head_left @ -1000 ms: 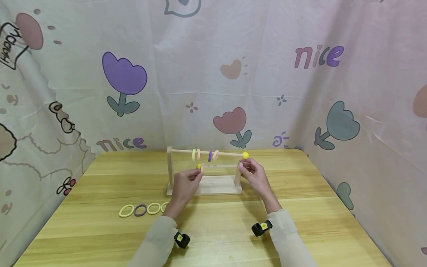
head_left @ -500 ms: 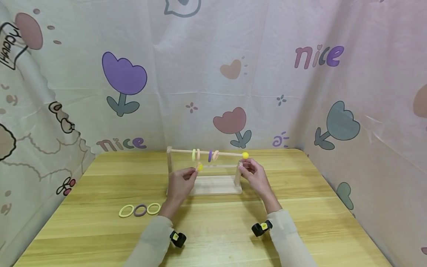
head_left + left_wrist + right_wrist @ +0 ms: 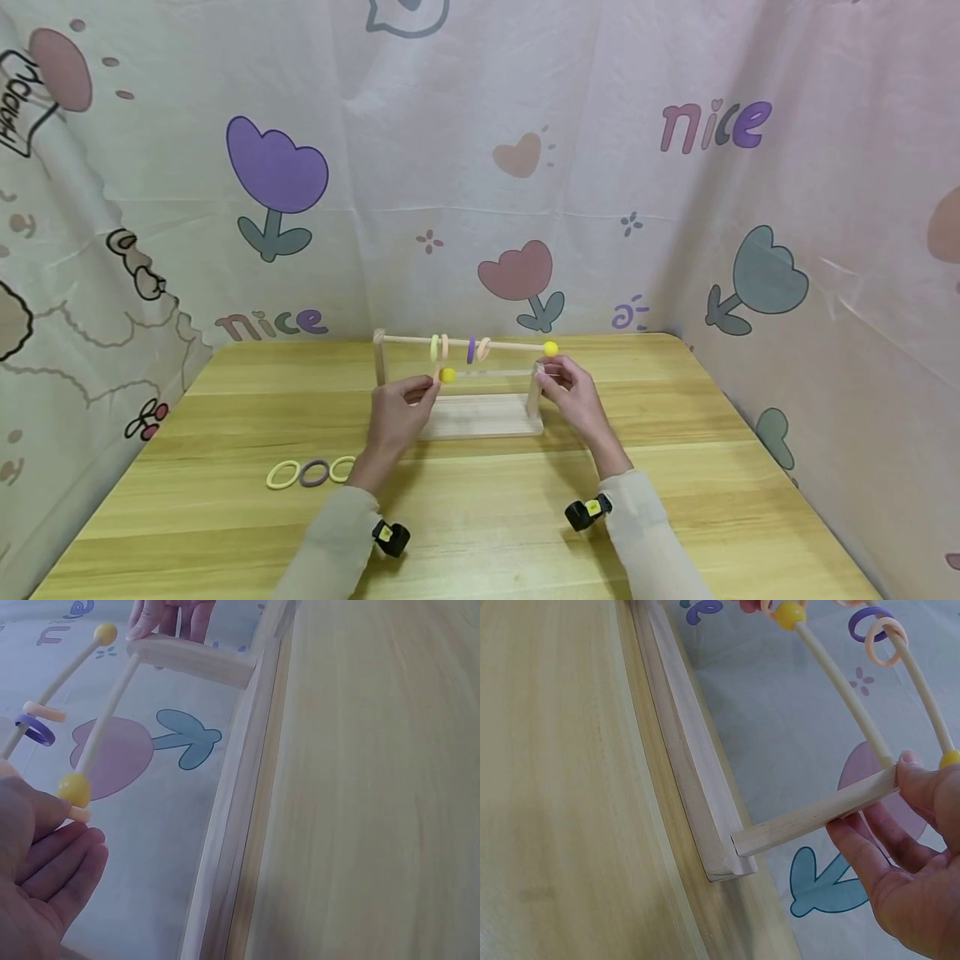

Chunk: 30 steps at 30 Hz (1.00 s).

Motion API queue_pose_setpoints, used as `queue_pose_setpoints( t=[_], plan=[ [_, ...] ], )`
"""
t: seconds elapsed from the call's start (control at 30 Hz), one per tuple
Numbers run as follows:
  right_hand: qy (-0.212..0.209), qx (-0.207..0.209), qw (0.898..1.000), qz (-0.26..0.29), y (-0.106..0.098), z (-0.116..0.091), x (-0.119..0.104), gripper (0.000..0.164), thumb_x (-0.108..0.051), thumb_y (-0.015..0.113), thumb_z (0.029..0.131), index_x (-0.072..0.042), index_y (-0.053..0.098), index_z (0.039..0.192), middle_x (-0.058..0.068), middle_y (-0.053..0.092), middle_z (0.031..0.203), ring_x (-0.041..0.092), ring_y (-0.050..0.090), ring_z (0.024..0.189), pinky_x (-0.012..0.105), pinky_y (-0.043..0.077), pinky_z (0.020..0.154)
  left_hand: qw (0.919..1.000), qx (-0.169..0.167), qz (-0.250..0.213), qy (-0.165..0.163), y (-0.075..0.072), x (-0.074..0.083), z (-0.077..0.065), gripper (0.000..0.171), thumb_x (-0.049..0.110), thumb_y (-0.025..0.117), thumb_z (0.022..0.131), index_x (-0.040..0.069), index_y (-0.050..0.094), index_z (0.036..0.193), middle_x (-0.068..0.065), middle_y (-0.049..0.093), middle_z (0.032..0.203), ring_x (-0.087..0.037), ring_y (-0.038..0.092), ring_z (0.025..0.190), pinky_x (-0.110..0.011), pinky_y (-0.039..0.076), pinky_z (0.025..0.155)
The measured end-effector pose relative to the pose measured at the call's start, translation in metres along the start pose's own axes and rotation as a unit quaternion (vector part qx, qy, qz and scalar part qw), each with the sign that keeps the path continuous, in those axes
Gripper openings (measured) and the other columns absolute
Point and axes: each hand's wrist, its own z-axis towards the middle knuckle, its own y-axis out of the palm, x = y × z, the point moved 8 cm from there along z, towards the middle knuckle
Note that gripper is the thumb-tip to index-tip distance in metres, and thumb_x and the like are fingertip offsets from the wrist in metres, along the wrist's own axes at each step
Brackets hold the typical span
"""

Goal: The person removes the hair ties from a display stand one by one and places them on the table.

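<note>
- Left hand (image 3: 397, 414): thumb and fingertips pinching a peach ring (image 3: 79, 814); other fingers loosely bent below it.
- Held ring sits off the rod, just beside the yellow ball (image 3: 447, 376) at the free end of the lower rod (image 3: 844, 686); cannot tell whether ring and ball touch.
- Right hand (image 3: 577, 396): gripping the top of the right post (image 3: 810, 814), thumb over its end, fingers beneath as the right wrist view has it.
- Lower rod runs leftward from that post, near its top.
- Upper rod (image 3: 510, 345) reaches right from the left post (image 3: 379, 358), ending in another yellow ball (image 3: 551, 349).
- Strung on the upper rod, left to right: light green ring (image 3: 434, 348), peach, purple ring (image 3: 471, 350), peach.
- Both posts rise from a flat wooden base (image 3: 483, 417) on the bench (image 3: 510, 517).
- Lying flat on the bench, left of the base: yellow, purple, yellow rings in a row, the last partly hidden by the left arm.
- Behind: pale cloth (image 3: 420, 125) printed with flowers and lettering.
</note>
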Motion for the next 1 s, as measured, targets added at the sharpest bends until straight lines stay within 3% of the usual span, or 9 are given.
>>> queue_pose_setpoints(
  t=[0.27, 0.77, 1.0],
  plan=[
    [-0.002, 0.003, 1.0, 0.001, 0.0, 0.0, -0.002, 0.029, -0.01, 0.065, 0.102, -0.002, 0.063, 0.129, 0.023, 0.063, 0.125, 0.026, 0.064, 0.111, 0.034, 0.063, 0.093, 0.999, -0.022, 0.035, 0.013, -0.011, 0.001, -0.004, 0.009, 0.002, 0.079, 0.087, 0.0, 0.08, 0.096, -0.015, 0.08, 0.093, -0.026, 0.077, 0.082, -0.034, 0.066, 0.077],
    [0.001, 0.002, 1.0, -0.003, 0.0, 0.0, -0.001, 0.029, -0.012, 0.064, 0.103, -0.003, 0.062, 0.13, 0.022, 0.063, 0.126, 0.025, 0.064, 0.111, 0.032, 0.063, 0.093, 0.9936, -0.11, 0.026, 0.011, -0.019, -0.001, -0.011, 0.007, 0.009, 0.079, 0.09, 0.009, 0.079, 0.096, -0.006, 0.079, 0.095, -0.021, 0.074, 0.092, -0.046, 0.064, 0.087],
    [0.004, 0.003, 1.0, -0.001, 0.0, 0.001, 0.001, 0.029, -0.011, 0.064, 0.103, -0.002, 0.062, 0.13, 0.022, 0.063, 0.126, 0.027, 0.064, 0.112, 0.034, 0.062, 0.095, 0.9897, -0.134, 0.023, 0.043, -0.022, -0.001, -0.015, 0.009, 0.003, 0.079, 0.088, 0.01, 0.08, 0.093, -0.005, 0.079, 0.095, -0.02, 0.073, 0.089, -0.044, 0.064, 0.086]
  ],
)
